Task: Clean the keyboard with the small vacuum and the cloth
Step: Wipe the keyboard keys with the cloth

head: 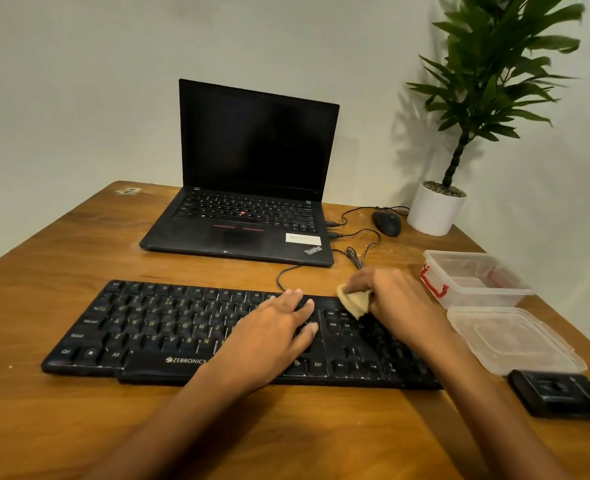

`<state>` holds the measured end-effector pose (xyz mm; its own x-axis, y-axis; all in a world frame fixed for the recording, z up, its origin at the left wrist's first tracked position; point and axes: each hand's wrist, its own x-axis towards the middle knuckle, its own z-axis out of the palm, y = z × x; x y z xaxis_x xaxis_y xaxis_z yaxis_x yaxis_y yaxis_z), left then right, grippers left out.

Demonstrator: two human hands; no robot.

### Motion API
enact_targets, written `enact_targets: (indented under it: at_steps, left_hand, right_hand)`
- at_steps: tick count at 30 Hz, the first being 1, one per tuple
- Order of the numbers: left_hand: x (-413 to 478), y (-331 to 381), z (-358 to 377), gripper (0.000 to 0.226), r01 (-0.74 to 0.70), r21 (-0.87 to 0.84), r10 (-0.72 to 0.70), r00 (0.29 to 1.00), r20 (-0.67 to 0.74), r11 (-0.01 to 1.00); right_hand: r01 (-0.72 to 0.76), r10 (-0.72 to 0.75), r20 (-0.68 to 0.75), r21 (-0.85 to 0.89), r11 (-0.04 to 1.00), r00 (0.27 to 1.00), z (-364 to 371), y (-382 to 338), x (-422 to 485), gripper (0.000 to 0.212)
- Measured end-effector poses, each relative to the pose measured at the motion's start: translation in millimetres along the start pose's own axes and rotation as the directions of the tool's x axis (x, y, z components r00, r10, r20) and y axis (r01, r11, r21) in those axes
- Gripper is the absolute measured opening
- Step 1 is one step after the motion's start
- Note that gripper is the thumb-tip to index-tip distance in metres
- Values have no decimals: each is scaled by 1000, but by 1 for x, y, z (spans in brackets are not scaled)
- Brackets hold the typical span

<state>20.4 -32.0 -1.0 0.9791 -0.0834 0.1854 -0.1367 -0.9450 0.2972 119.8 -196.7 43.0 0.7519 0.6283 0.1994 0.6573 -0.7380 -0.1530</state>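
- The cloth stage looks under way. The right hand (pixel 397 296) holds a bunched pale-yellow cloth (pixel 354 301) against the far edge of the black keyboard (pixel 169 327), just above the small key block to the right of the letters.
- The right grip is closed round the cloth, with the fingers curled over the wad.
- The left hand (pixel 273 327) lies flat with straight fingers on the keys near Enter. It holds nothing, and I judge it is steadying the board.
- The keyboard lies across the middle of the wooden surface (pixel 79 427), in front of an open laptop (pixel 245 202). Its thin cable leads toward the laptop's side.
- Pale specks and dusty smears show on the left-hand keys and along the front edge, so I judge that most of the wiping is left. Nothing here shows whether the vacuuming is done.
- A flat black boxy device (pixel 560 393) at the near right corner may be the small vacuum, though it is too dark and distorted to be sure. It lies apart from both hands.
- The keyboard is matte hard plastic with pale legends, and the cloth is soft and crumpled into a wedge.
- The surface is glossy wood grain with faint dust.
- A clear plastic tub (pixel 473 275) with a red clasp stands to the right of the keyboard, with its clear rounded-square lid (pixel 515 337) just beside it.
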Motion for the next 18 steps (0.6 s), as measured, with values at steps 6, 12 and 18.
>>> enact_targets:
  at_steps: [6, 12, 18]
  left_hand:
    - [0, -1, -2, 51, 2, 1, -2, 1000, 19, 1000]
    - [0, 1, -3, 51, 8, 5, -8, 1000, 14, 1000]
    - [1, -1, -1, 51, 11, 1, -11, 1000, 14, 1000]
  right_hand:
    - [22, -24, 74, 16, 1000, 997, -3, 16, -10, 41]
    - [63, -66, 43, 53, 997, 997, -14, 11, 0, 40]
    - [108, -123, 82, 166, 980, 989, 7, 1, 3, 34]
